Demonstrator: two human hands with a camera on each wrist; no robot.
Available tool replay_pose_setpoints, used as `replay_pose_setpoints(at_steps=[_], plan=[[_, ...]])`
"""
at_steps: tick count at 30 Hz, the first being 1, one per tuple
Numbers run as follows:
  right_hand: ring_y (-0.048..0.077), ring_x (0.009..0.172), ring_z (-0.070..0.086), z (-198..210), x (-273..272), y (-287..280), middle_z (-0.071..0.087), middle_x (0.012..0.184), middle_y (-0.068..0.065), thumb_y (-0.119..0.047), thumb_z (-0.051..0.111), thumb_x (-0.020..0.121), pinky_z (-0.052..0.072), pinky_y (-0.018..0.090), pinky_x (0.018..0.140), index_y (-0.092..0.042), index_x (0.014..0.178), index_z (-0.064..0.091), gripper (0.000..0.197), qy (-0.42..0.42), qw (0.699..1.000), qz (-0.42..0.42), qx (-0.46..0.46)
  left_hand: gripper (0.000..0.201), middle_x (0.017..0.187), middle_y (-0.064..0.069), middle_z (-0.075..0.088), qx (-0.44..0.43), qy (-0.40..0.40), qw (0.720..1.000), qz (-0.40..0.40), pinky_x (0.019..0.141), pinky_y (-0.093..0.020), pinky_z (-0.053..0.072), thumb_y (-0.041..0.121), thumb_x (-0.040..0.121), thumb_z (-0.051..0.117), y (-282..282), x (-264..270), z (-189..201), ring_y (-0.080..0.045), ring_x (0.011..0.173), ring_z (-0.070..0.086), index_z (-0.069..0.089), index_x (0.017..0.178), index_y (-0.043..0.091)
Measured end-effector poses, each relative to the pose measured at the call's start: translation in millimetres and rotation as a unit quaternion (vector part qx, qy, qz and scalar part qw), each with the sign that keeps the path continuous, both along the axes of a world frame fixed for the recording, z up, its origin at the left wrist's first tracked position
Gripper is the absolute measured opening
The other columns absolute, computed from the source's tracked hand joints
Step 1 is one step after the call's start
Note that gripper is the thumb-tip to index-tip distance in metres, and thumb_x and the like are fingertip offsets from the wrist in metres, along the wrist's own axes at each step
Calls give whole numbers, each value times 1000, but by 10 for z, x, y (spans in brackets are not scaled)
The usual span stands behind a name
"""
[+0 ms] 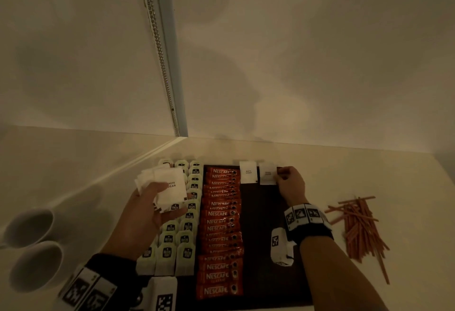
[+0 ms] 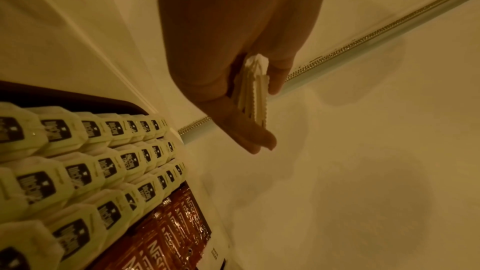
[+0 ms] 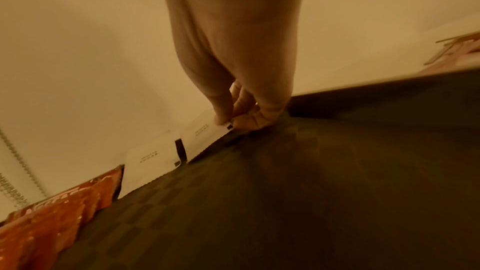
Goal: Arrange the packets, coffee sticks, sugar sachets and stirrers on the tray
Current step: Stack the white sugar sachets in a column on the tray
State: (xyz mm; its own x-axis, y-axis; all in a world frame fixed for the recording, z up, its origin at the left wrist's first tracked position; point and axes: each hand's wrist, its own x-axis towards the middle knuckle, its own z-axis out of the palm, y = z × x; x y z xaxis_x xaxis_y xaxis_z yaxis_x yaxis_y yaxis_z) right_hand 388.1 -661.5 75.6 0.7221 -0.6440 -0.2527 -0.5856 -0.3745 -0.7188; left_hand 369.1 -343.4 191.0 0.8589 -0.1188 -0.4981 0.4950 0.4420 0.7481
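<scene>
My right hand (image 1: 290, 180) pinches a light, floppy sugar sachet (image 1: 268, 174) by its right edge at the tray's (image 1: 266, 212) far end, while my left hand (image 1: 150, 208) grips the slippery spare stack (image 1: 167, 187).

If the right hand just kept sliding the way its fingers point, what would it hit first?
Probably the tray's far rim, then the wall just behind it. The right hand already pinches a sugar sachet there; depth is unclear.
</scene>
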Motion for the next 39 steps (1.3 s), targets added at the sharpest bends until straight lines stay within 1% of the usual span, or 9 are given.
replay_pose_setpoints(at_steps=[5,14,18,22,24,27,31,35,39], plan=[[28,99,57,-48,64,64,63,106,16,-11,63,87,39,25,75,-1,104,55,20,-21,1000,-22,5,19,96,-8,65,15,14,1000,18,47,-28,56,7,93,48,-37,-1,-3,-25,85,63,60,103,17],[32,96,57,-46,88,115,62,103,20,-11,63,87,40,27,74,2,103,52,23,-15,999,-17,-29,20,78,3,71,15,13,1000,17,42,-22,51,7,91,52,-70,-14,7,-16,76,63,63,97,22],[24,90,56,280,59,245,62,101,15,-16,62,89,40,27,74,0,107,53,26,-73,997,-18,-18,23,87,2,70,14,-4,1000,19,42,-19,50,5,89,57,-83,6,49,-13,74,64,65,103,22],[13,82,60,898,-105,804,64,90,-3,-26,55,93,48,23,70,-14,99,59,14,-140,975,135,111,29,92,0,71,9,-34,999,4,44,-18,48,6,84,64,-138,13,113,-11,75,67,65,109,21],[7,80,65,1158,-256,1118,67,90,-5,-30,55,91,51,19,68,-18,99,63,16,-127,943,240,191,36,99,-3,71,10,-56,998,-17,46,-18,49,8,81,66,-178,2,142,-13,80,68,63,115,18],[5,80,67,1317,-405,1399,69,93,-3,-25,60,89,53,16,69,-20,101,64,14,-135,919,289,231,41,106,-7,70,16,-81,996,-37,53,-18,50,4,82,65,-214,-35,160,-14,85,68,59,122,15],[14,85,68,1310,-474,1475,70,94,2,-17,62,88,56,28,79,-18,100,66,13,-145,923,265,239,33,106,-7,70,-4,-73,997,-33,61,-21,55,4,86,61,-193,-72,137,-20,93,69,61,117,15],[14,88,68,1255,-484,1382,70,95,0,-16,60,89,57,26,78,-20,97,66,11,-137,922,253,261,23,109,-14,67,-88,5,996,7,61,-29,59,7,92,48,-136,-53,96,-29,95,67,61,110,11],[13,95,66,954,-435,1092,67,101,-2,-11,55,92,56,25,78,-15,99,64,12,-123,942,172,259,25,103,-21,64,-101,27,994,24,63,-31,60,8,94,43,-53,-47,39,-37,78,69,58,114,6]])
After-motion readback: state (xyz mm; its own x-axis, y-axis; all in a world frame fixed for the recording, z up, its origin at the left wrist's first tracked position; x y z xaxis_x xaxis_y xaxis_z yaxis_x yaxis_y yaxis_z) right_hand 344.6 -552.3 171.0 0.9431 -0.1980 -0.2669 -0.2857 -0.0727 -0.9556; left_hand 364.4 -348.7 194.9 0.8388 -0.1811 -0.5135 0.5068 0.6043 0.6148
